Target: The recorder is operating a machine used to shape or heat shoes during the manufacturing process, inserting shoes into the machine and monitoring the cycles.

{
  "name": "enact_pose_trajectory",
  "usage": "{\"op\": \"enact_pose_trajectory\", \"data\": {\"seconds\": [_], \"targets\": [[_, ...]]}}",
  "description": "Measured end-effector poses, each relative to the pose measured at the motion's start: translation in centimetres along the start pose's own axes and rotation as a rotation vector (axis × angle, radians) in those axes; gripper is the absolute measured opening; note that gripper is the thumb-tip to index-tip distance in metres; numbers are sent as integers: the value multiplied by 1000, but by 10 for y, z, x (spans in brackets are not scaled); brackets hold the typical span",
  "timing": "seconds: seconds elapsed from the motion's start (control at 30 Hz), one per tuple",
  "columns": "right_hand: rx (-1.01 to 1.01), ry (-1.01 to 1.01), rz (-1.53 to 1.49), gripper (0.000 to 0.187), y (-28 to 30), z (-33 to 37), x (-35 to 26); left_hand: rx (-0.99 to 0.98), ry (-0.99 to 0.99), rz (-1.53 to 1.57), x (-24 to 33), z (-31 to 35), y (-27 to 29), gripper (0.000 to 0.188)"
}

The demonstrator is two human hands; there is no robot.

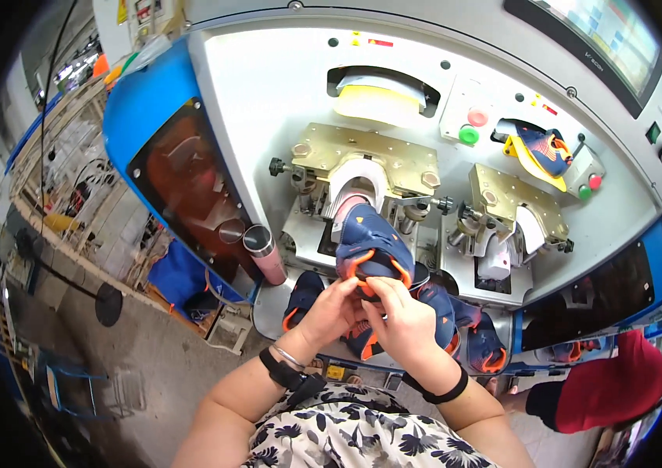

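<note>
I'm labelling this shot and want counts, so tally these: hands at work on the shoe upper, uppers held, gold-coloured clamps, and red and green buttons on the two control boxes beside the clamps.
Hands: 2 (left hand, right hand)
Held navy upper: 1
Gold-coloured clamps: 2
Red buttons: 2
Green buttons: 2
Total: 9

Single head-worn fisheye, faces down and forward; left hand [334, 310] and right hand [406, 318] close below, machine [268, 86] just beyond.
</note>
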State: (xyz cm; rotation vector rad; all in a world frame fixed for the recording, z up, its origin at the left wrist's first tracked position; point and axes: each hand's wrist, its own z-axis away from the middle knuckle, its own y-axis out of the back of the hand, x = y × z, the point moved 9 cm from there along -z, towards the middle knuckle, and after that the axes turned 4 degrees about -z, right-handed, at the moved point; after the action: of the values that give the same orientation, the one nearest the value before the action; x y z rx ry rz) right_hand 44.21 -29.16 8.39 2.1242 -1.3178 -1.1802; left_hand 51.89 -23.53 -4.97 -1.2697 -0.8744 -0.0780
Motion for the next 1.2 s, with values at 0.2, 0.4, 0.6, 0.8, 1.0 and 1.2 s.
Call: {"op": "enact_pose_trajectory", "data": {"seconds": [0.2, 0.4, 0.6, 0.8, 1.0, 1.2], "targets": [[4, -34, 119, 49, -34, -27, 8, 212, 96, 41, 3, -2, 59, 40], [-60, -67, 262, 60, -79, -68, 19, 142, 0, 115, 23, -18, 62, 39], [20, -102, 225, 55, -99, -84, 31, 187, 95, 139, 21, -31, 80, 43], [-46, -303, 352, 58, -122, -69, 54, 308, 191, 112, 14, -23, 93, 42], [-26, -368, 351, 52, -126, -73, 61, 277, 218, 69, 24, -26, 88, 44], [10, -345, 389, 47, -126, -76, 56, 282, 240, 73, 24, -25, 91, 46]]}}
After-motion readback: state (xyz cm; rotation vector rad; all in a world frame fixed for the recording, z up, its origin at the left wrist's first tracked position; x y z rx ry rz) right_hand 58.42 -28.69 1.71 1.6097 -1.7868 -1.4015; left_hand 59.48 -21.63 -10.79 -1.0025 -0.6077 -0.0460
